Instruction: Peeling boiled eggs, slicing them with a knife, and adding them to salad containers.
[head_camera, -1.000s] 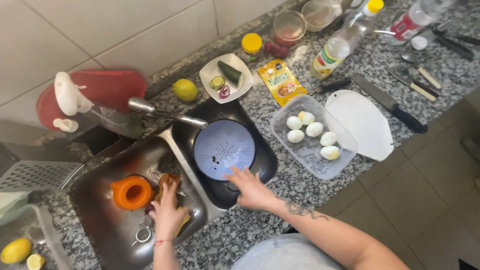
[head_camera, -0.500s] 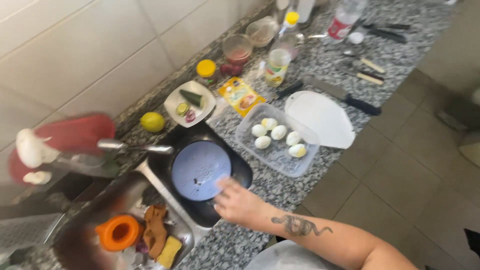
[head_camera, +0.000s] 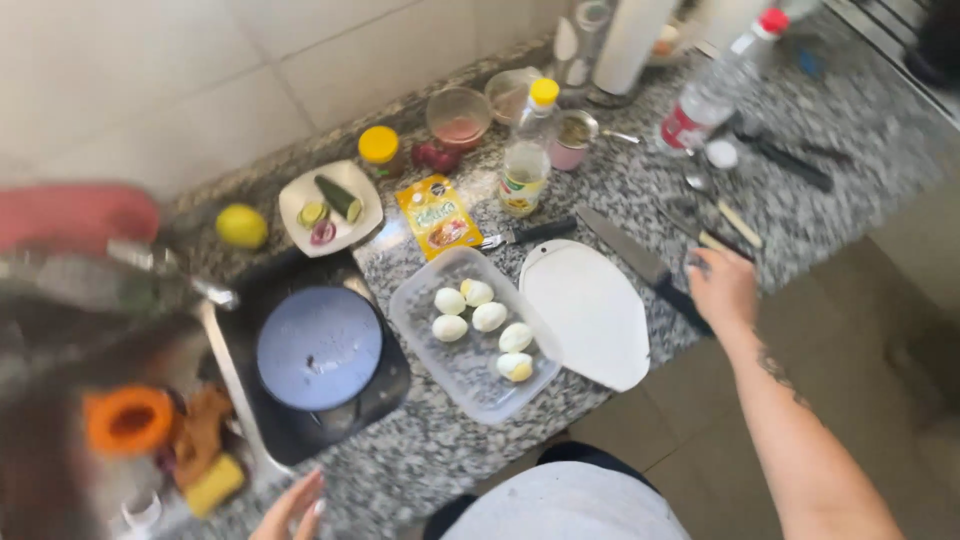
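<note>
At counter edge, right hand (head_camera: 722, 288): curled over black knife handle (head_camera: 690, 303); grip unclear.
Left hand (head_camera: 290, 508): spread, fingers loose.
Cutting board (head_camera: 590, 310): smooth, white, rounded.

Bright, even daylight with heavy blur at the left edge.
The sink (head_camera: 120, 420) and red cutting board (head_camera: 75, 215) smear out of focus; the white cutting board (head_camera: 590, 310) stays fairly sharp, shadows soft.

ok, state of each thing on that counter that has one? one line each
right hand: open, at the black knife handle
left hand: open, fingers spread, holding nothing
knife: flat on counter beside the white board
clear tray: uncovered, five peeled eggs inside
yellow-cap bottle: upright, capped
red-cap bottle: capped, leaning
white board: bare
</note>
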